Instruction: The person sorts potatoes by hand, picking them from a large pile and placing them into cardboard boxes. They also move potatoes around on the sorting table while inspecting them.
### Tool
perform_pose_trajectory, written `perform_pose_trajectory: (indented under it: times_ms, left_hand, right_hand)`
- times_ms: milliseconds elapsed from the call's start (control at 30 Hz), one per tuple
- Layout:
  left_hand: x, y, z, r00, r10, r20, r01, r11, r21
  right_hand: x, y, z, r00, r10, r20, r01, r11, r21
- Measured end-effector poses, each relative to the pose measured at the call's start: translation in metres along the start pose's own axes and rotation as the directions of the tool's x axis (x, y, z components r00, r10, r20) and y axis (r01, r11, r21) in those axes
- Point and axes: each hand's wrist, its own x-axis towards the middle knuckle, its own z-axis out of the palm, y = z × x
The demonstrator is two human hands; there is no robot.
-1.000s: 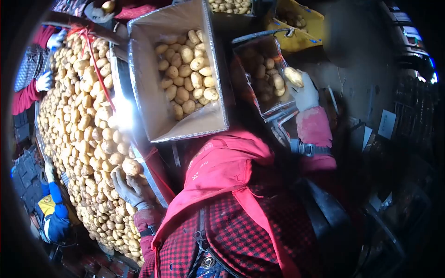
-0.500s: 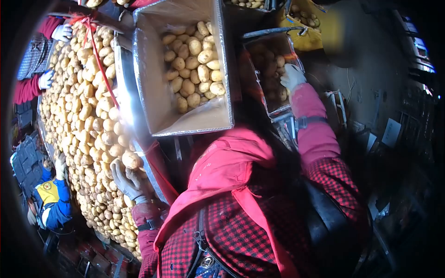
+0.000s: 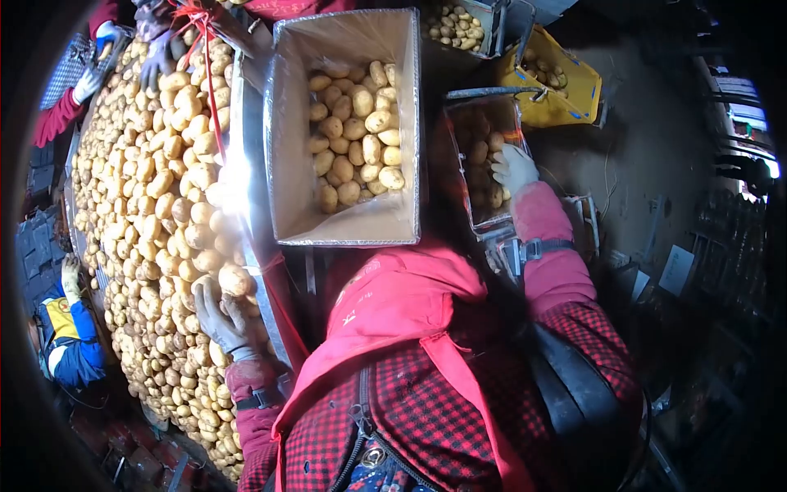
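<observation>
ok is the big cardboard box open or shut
Open: the big cardboard box has nothing over its top, and potatoes show inside.

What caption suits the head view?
Left hand on the potato heap, right hand in a smaller box, a carton of potatoes between them.

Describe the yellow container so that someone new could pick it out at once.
Find the large open cardboard box at top centre. To its right is the smaller bin that the gloved right hand reaches into; the container sits just above and right of that. Unlike its neighbours, it is yellow.
</observation>
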Motion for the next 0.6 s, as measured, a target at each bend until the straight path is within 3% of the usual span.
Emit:
perform_pose_trajectory:
  times_ms: [67, 133, 200, 233, 267, 300, 333, 433, 600]
  left_hand:
    - [0.002, 0.003, -0.002, 1.000, -0.013, 0.024, 0.013, 1.000, -0.010]
    - [0.003, 0.007, -0.003, 0.999, -0.030, 0.037, 0.031, 0.999, -0.030]
    - [0.003, 0.006, 0.000, 0.999, -0.032, 0.033, 0.034, 0.998, -0.060]
    - [0.000, -0.006, 0.004, 0.999, 0.003, 0.048, -0.002, 1.000, -0.005]
    - [0.007, 0.027, 0.003, 0.996, -0.084, 0.001, 0.084, 0.996, -0.001]
    - [0.007, 0.025, 0.004, 0.995, -0.101, 0.026, 0.102, 0.995, -0.024]
    - [0.005, 0.021, 0.004, 0.992, -0.115, 0.048, 0.117, 0.992, -0.046]
    - [0.004, 0.018, 0.011, 0.988, -0.147, 0.058, 0.147, 0.989, -0.004]
    - [0.000, 0.008, 0.011, 0.987, -0.144, 0.067, 0.145, 0.989, 0.001]
  right_hand:
    - [0.018, -0.007, 0.024, 0.998, -0.061, -0.032, 0.054, 0.981, -0.188]
    - [0.041, -0.009, 0.037, 0.997, -0.056, -0.044, 0.045, 0.970, -0.237]
    - [0.091, -0.003, 0.038, 0.926, -0.377, -0.017, 0.257, 0.664, -0.702]
    - [0.125, -0.002, 0.038, 0.924, -0.373, -0.084, 0.105, 0.458, -0.883]
    - [0.153, 0.007, 0.035, 0.884, -0.449, -0.129, 0.029, 0.330, -0.944]
    - [0.232, 0.037, -0.001, 0.894, -0.444, -0.063, 0.013, 0.167, -0.986]
    - [0.309, 0.065, -0.035, 0.899, -0.438, 0.003, 0.002, -0.002, -1.000]
    - [0.290, 0.060, 0.001, 0.953, -0.294, 0.077, -0.019, -0.309, -0.951]
    - [0.279, 0.049, 0.010, 0.960, -0.078, 0.270, 0.134, -0.717, -0.684]
